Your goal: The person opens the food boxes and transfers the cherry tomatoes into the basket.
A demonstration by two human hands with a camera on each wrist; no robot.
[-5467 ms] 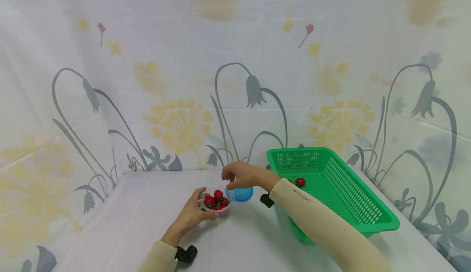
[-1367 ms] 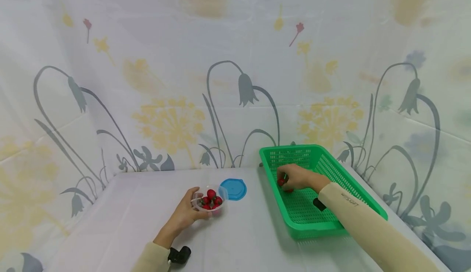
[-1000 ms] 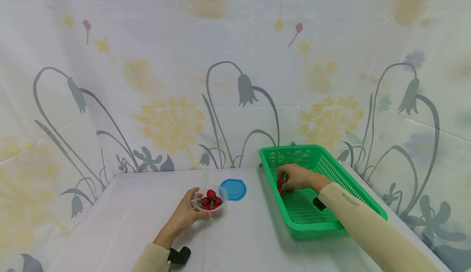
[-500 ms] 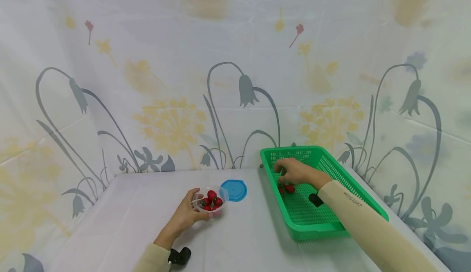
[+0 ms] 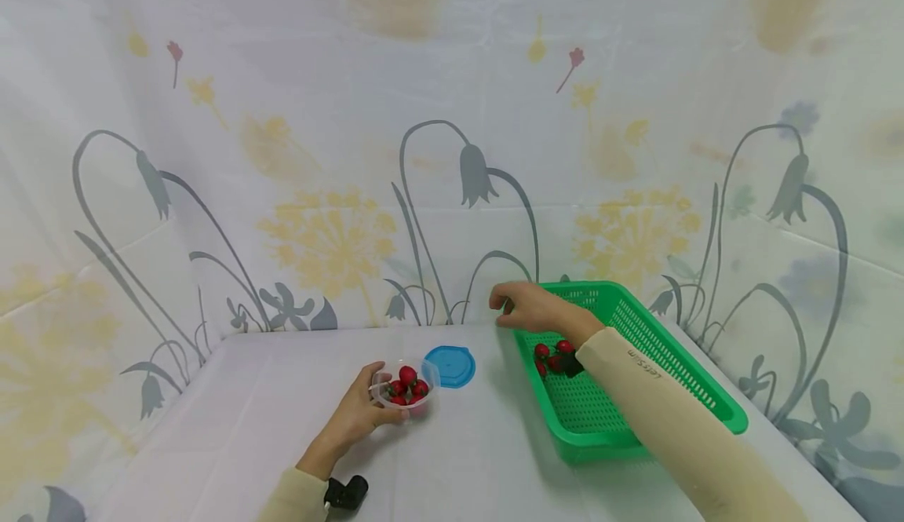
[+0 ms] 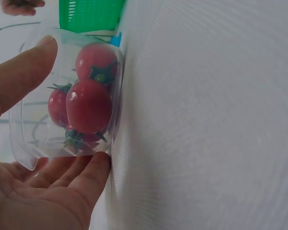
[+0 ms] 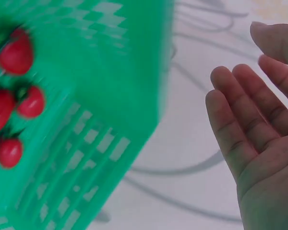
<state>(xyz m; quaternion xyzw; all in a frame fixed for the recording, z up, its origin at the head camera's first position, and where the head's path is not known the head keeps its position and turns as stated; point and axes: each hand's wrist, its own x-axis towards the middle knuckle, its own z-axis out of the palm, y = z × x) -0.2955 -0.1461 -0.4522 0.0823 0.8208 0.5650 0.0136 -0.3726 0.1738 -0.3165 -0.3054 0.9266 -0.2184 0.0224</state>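
Note:
My left hand (image 5: pixel 359 408) holds a clear plastic tub (image 5: pixel 432 377) on the table, thumb on one side and fingers on the other. Several cherry tomatoes (image 6: pixel 89 106) with green stems lie inside it. My right hand (image 5: pixel 526 306) is over the left rim of the green basket (image 5: pixel 565 437). In the right wrist view its fingers are relaxed, and nothing shows between them. Several more cherry tomatoes (image 7: pixel 17 51) lie in the basket, gathered along its left side in the head view.
A blue lid (image 5: pixel 452 366) lies flat on the white table (image 5: pixel 452 459), just behind and right of the tub. The basket stands at the right, with raised slotted walls. A flower-printed cloth (image 5: pixel 339 153) hangs behind the table.
My right hand was down among the tomatoes in the basket. It has risen and moved left to the rim, uncovering them. My left hand and the tub have stayed in place.

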